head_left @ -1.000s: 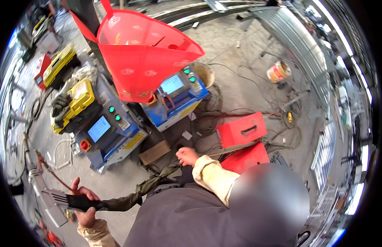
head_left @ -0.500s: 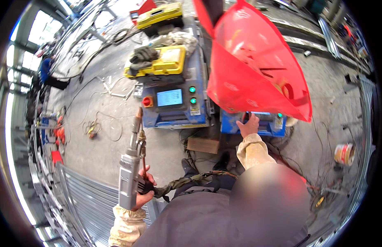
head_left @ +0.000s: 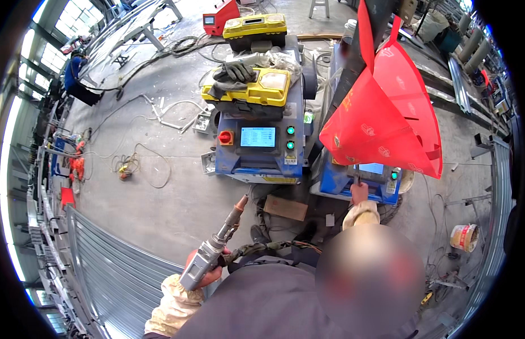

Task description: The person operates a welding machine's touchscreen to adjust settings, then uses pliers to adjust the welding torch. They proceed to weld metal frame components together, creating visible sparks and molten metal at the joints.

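Grey concrete workshop floor surrounds the blue box-shaped welding machine (head_left: 259,148); just below it the left hand (head_left: 201,270) grips a grey copper-tipped welding torch (head_left: 216,245), which wants steadying, while the right hand (head_left: 358,192), fingers unclear, touches the neighbouring blue control panel (head_left: 371,175).

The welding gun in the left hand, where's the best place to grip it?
Grip the welding gun by its grey body at the low end, as the left hand does, coming from below; the copper nozzle points up and away, and the cable leaves at the rear.
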A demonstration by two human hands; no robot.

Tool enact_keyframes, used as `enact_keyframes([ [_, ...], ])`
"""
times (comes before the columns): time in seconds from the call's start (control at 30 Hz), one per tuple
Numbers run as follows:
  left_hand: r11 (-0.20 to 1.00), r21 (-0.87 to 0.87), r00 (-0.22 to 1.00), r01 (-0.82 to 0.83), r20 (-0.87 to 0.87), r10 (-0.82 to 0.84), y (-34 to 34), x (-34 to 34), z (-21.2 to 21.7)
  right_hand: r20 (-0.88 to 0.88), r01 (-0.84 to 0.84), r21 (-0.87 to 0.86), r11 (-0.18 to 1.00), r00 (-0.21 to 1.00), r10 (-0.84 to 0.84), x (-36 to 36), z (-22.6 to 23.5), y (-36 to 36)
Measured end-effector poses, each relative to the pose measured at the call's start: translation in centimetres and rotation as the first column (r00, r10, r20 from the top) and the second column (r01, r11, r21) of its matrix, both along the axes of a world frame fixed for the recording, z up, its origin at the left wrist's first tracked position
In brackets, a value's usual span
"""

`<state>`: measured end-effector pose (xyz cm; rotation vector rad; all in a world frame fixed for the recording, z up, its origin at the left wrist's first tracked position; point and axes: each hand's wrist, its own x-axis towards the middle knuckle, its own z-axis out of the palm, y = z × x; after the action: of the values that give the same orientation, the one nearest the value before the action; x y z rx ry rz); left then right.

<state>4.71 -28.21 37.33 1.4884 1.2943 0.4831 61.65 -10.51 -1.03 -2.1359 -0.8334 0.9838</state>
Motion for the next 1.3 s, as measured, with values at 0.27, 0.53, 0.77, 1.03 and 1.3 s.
enact_keyframes([
  [0.27, 0.95, 0.191, 0.964, -0.249, 0.14, 0.225, -1.0, -3.9, -1.6, -0.95, 0.217, 0.041, 0.975, 0.312, -0.03, -19.1, 21.1, -16.6],
  [0.53, 0.903, 0.414, 0.994, -0.11, 0.026, 0.109, 0.3, -2.9, -2.1, -0.353, -0.795, 0.205, 0.572, 0.485, 0.8, -24.9, 37.3, -15.0],
  [0.77, 0.916, 0.375, 0.99, -0.141, 0.075, 0.122, 0.2, -1.8, -3.3, -0.321, -0.908, 0.041, 0.417, 0.383, 0.866, -25.5, 41.9, -12.7],
  [1.03, 0.986, 0.138, 0.99, -0.095, -0.087, 0.107, -1.0, -1.0, -7.5, -0.239, -0.956, -0.111, 0.271, 0.29, 0.927, -25.6, 38.7, -9.0],
  [1.3, 0.993, 0.114, 0.979, -0.043, -0.191, 0.065, -0.7, 1.3, -15.2, -0.561, -0.924, -0.292, 0.247, 0.375, 0.738, -24.9, 32.3, -5.2],
])
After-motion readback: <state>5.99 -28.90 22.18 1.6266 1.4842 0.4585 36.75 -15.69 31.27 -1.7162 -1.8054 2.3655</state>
